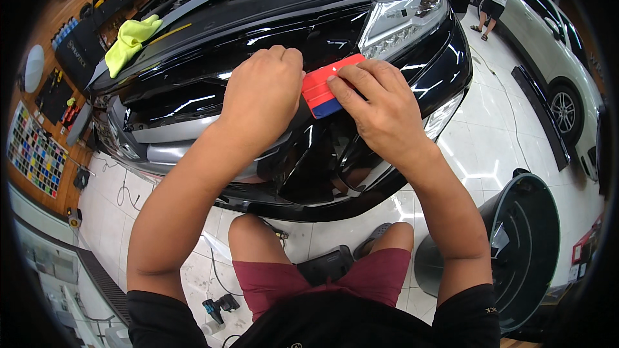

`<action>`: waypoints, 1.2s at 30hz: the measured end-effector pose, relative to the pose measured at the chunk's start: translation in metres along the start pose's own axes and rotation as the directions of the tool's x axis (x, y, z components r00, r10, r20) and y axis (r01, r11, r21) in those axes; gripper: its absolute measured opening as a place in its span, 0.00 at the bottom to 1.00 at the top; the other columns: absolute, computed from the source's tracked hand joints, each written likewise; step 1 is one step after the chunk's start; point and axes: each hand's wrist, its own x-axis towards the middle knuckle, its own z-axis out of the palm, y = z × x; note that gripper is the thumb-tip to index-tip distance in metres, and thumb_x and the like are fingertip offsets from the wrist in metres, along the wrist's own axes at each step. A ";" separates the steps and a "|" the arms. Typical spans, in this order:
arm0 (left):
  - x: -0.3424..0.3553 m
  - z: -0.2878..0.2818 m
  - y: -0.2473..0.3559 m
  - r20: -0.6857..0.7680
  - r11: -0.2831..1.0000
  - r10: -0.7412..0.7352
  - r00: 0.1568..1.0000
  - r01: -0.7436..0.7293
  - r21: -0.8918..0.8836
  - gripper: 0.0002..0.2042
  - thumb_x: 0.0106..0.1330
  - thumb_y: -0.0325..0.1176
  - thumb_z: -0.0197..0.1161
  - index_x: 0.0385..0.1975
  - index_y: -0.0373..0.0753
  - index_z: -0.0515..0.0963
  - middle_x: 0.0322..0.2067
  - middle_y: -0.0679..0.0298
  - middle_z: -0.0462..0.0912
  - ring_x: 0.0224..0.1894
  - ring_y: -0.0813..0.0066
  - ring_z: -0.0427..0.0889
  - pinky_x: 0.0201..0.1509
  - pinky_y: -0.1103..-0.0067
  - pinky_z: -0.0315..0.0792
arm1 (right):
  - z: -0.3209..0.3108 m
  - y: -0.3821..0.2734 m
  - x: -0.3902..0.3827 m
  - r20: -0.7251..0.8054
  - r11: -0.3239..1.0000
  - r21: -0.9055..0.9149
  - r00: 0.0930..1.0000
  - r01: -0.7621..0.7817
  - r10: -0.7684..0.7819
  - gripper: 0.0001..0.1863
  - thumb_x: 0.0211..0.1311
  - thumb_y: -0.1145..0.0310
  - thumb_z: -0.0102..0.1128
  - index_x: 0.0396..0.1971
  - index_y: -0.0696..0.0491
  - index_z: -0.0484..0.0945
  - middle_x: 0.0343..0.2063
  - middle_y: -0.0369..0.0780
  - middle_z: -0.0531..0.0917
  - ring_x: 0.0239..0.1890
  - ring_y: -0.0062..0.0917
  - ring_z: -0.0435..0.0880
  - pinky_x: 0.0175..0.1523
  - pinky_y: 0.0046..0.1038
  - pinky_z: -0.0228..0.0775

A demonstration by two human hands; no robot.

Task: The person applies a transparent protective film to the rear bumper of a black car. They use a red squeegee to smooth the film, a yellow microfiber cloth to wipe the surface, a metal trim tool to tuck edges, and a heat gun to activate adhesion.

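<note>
In the head view, the red squeegee [316, 89] with its blue edge was just below and to the left of the headlight [406, 22], over the car's glossy black front bumper [445, 67]. The right hand [389, 106], below the headlight, had its thumb and fingers closed on the squeegee's right end. The left hand [263, 93], farther left of the headlight, had its fingers curled inward beside the other end; whether they gripped anything could not be told. If the squeegee tipped onto a hard corner, or grit lay beneath it, the gloss could have been scratched. A one-ended pinch might have let it twist or skid toward the headlight's edge. Well left of the headlight, the yellow-green cloth [131, 42] could have slipped down if nudged. On the floor, far below and left of the headlight, a cordless power tool [219, 308] might have caught a careless foot.
</note>
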 end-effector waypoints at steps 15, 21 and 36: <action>0.017 -0.007 -0.005 0.079 0.988 0.155 0.985 -0.153 -0.027 0.05 0.62 0.25 0.63 0.35 0.34 0.79 0.33 0.55 0.78 0.40 0.53 0.81 0.46 0.63 0.76 | 0.007 0.008 -0.004 -0.072 0.997 0.080 0.997 -0.005 0.011 0.15 0.52 0.72 0.61 0.41 0.59 0.81 0.41 0.42 0.81 0.48 0.36 0.80 0.61 0.42 0.74; 0.021 -0.004 0.011 0.142 0.988 0.026 0.989 -0.047 0.147 0.05 0.61 0.27 0.63 0.34 0.35 0.78 0.33 0.55 0.80 0.40 0.52 0.82 0.45 0.63 0.77 | 0.009 0.004 -0.007 -0.075 0.997 0.075 0.997 0.000 0.006 0.16 0.52 0.71 0.61 0.42 0.58 0.81 0.41 0.42 0.81 0.49 0.37 0.80 0.62 0.43 0.73; 0.007 -0.004 0.022 0.098 0.887 0.192 0.977 -0.215 0.408 0.05 0.54 0.27 0.63 0.30 0.38 0.76 0.33 0.61 0.77 0.39 0.64 0.80 0.39 0.73 0.79 | 0.004 0.009 -0.016 -0.088 1.000 0.025 0.996 -0.017 0.019 0.15 0.56 0.70 0.60 0.43 0.58 0.82 0.43 0.42 0.82 0.51 0.35 0.79 0.65 0.44 0.71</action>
